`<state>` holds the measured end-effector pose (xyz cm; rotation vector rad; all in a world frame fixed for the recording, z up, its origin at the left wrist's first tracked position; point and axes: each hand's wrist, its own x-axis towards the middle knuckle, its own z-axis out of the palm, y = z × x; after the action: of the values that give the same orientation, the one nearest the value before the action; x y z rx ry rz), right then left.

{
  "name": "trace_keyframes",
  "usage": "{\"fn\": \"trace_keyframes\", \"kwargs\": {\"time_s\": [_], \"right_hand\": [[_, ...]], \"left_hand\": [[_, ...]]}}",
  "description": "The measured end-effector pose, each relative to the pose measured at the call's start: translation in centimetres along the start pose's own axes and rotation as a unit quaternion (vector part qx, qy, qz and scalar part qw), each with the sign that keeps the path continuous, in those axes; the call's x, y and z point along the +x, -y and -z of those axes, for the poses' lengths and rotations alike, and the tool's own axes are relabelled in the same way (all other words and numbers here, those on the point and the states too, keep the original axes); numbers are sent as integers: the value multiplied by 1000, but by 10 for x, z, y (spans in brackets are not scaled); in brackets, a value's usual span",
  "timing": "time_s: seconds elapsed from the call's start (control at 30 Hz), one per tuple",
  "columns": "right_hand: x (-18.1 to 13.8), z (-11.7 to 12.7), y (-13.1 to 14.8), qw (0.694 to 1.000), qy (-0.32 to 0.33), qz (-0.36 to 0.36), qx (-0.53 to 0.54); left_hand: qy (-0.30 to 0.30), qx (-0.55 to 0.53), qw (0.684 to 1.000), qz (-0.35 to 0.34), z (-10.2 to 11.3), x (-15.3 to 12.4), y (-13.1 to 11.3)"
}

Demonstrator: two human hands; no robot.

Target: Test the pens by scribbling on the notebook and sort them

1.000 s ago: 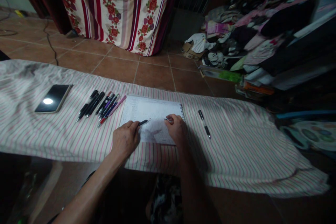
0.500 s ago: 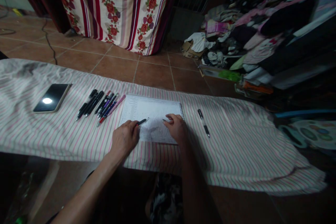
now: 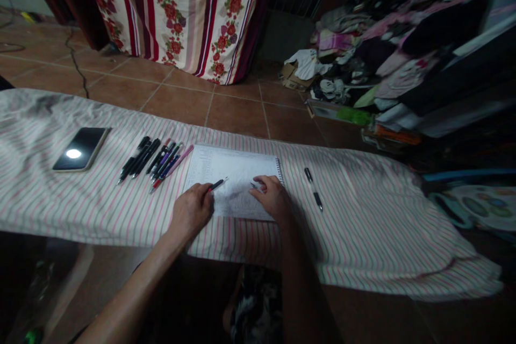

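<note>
Plainly, a dark pen (image 3: 218, 184) is held over a spiral notebook (image 3: 229, 164)

The dark pen is gripped by the clenched fingers of the left hand (image 3: 192, 207), its thin tip pointed away over the page; a bit of red is seen close to the fingers. By the fingers of the right hand (image 3: 274, 196), curled near the spiral edge, a small thin piece (image 3: 253, 185) is held; what it is cannot be told. The notebook is laid flat on a desk (image 3: 374, 215) covered with striped cloth, and its page is marked with faint writing. To its left, a bundle of pens (image 3: 145, 159) is spread, with a phone (image 3: 83, 148) farther along. To its right, a clear pen with black ends (image 3: 313, 189) is set apart.
</note>
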<state>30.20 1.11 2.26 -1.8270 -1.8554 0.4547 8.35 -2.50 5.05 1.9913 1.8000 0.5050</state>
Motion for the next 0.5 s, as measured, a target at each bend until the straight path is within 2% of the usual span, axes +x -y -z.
{"fn": "trace_keyframes", "kwargs": {"time_s": [0.27,0.43,0.5], "right_hand": [[-1,6,5,999,-27,0,18],[1,9,24,993,-82,0,86],[0,6,36,989,-75,-8,129]], "left_hand": [[-7,-39,999,11,0,1,2],[-35,-81,996,11,-3,1,2],[-45,-98,994,7,-5,2,3]]}}
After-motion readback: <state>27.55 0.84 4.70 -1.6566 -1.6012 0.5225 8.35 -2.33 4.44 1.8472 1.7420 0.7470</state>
